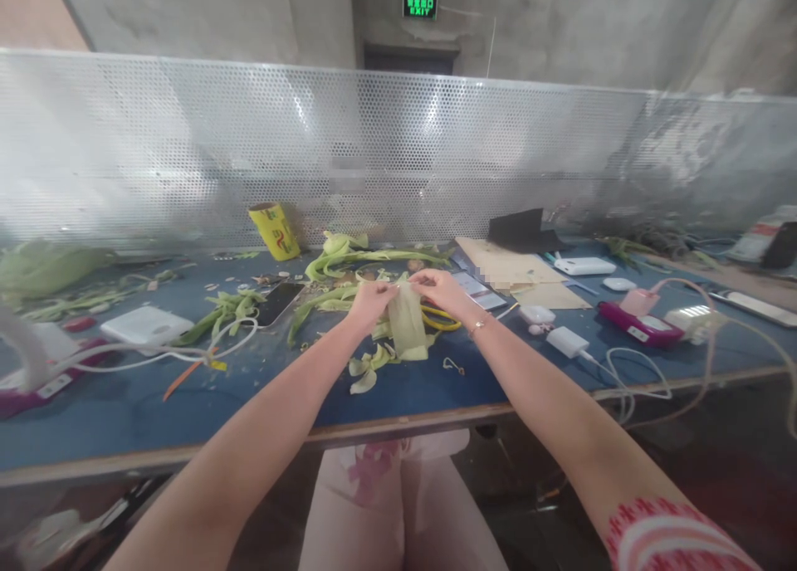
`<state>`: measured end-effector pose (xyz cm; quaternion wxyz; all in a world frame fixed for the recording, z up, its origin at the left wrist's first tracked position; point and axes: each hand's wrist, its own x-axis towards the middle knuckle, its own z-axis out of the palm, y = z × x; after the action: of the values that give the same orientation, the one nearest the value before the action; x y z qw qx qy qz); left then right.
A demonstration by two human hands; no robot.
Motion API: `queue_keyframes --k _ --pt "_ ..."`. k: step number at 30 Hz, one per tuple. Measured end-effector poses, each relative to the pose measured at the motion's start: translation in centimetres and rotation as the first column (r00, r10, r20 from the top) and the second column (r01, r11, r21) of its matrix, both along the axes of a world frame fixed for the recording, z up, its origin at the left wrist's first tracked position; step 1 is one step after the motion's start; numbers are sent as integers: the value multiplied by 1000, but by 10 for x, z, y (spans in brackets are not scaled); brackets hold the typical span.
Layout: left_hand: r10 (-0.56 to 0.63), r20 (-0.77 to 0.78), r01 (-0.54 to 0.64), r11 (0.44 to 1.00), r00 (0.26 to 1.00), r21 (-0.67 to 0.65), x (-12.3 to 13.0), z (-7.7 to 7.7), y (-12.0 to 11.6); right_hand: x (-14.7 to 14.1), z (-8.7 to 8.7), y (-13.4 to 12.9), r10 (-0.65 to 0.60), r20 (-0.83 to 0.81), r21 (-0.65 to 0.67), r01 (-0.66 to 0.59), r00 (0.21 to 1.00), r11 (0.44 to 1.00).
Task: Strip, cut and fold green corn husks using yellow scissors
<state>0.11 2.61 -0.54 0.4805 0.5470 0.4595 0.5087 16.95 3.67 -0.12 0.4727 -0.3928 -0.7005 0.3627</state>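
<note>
A pale green leaf or husk piece (408,326) hangs from the fingertips of both hands above the blue table. My left hand (374,298) pinches its upper left edge, and my right hand (437,289) pinches the upper right. Small curled pale pieces (367,368) lie just below on the tabletop. Behind the hands is a heap of long green leaves (339,260). A yellow loop (441,318) is partly hidden behind the held piece, near my right wrist.
The blue table (249,413) bears a yellow roll (275,231), a dark phone (280,304), a white box (145,325), brown paper (507,264), a white charger (569,342) with cable and a magenta power strip (640,325). A perforated metal screen (398,148) stands behind.
</note>
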Motion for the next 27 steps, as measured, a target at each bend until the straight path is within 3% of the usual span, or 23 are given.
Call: queue_keyframes --k 13,17,23,27 --pt "67 -178 -40 987 982 153 0 4 -5 -10 5 -11 -130 193 287 71 973 955" --pt "116 -164 -85 980 980 182 -1 5 -3 -10 4 -8 -153 131 235 119 980 965" --pt "56 -37 -52 992 998 117 -2 8 -1 -9 4 -6 -172 40 157 164 984 974" --pt "68 -9 -66 988 998 142 -5 5 3 -9 4 -7 -125 29 163 119 992 980"
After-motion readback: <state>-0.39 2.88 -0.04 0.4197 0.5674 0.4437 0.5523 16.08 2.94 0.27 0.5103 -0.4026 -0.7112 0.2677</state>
